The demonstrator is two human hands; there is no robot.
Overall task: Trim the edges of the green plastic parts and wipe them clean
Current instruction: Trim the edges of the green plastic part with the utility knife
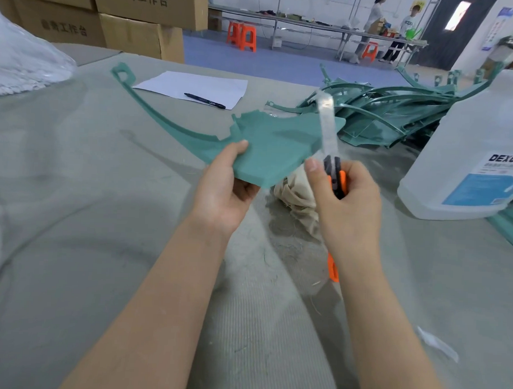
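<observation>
Left hand (229, 187) is gripping the green plastic part (268, 148) by its near corner, thumb lying on top, fingers curling underneath, holding it up off the grey table (103, 218). The part's wide flat end is sitting btwn the two hands, and its long thin curved arm is sweeping away to the far left, ending in a looped tab. Right hand (348, 203) is wrapping tight round an orange & black utility knife (337, 182), thumb sticking up beside the handle, orange butt end poking out below the wrist. The blade is running long, pointing up & away, crossing in front of the part's right end. It's blurring, so can't tell if it's actually touching the edge. A crumpled beige rag (301, 196) is lying on the table just under the part, btwn the hands. Over on the right a big translucent jug (478, 149) w/ a blue & white label is standing upright. Behind the blade a tangled pile of green parts (397, 112) is lying on the table's far right. On the far side a white sheet of paper (195, 86) is lying flat w/ a black pen (204, 101) on it. Cardboard boxes (133, 21) are stacking up at far left, and a clear plastic bag (21, 58) is bulging in at the left edge. In the bkgd, orange stools (243, 36) are standing by a long bench where two people are standing.
</observation>
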